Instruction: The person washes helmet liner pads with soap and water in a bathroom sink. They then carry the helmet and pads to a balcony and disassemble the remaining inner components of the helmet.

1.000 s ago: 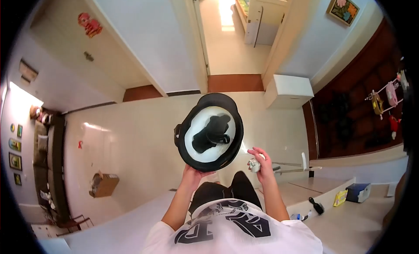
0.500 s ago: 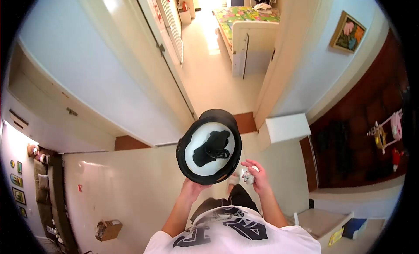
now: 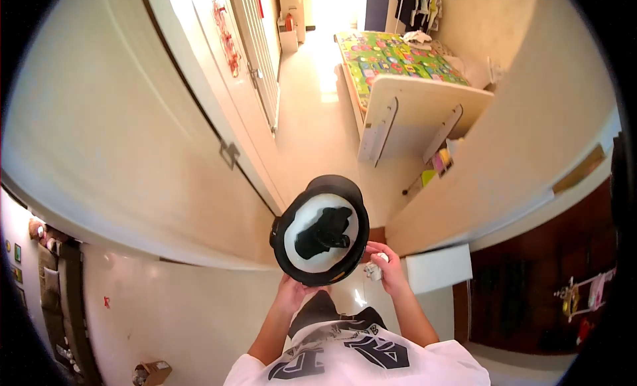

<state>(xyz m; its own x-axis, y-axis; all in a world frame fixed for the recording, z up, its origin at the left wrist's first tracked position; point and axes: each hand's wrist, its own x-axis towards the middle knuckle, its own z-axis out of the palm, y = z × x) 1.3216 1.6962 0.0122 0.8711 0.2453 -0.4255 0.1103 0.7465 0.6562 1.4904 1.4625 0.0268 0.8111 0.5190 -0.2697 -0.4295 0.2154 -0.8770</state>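
In front of my body I hold a round black bowl-shaped thing point(image 3: 282, 248) with a pale white inside. A dark, folded, cloth-like item point(image 3: 322, 234) lies in it, with a shiny part at its right end. My left hand point(image 3: 294, 293) grips the near lower edge of the round black thing; the fingers beneath are partly hidden. My right hand point(image 3: 391, 266) is closed round a small white crumpled bundle point(image 3: 374, 268), whose kind I cannot make out. The right fingertips are close to the black thing's right side, perhaps touching it.
A doorway opens ahead, with a door frame point(image 3: 229, 154) on the left and a wall point(image 3: 497, 160) on the right. Beyond stands a bed point(image 3: 424, 97) with a bright patterned cover. A white box-like cabinet point(image 3: 438, 270) is to the right, a cardboard box point(image 3: 156, 373) lower left.
I have moved forward into the doorway; the bed and door frame look nearer. My right hand, still with the white bundle, has come up closer to the round black thing's right side.
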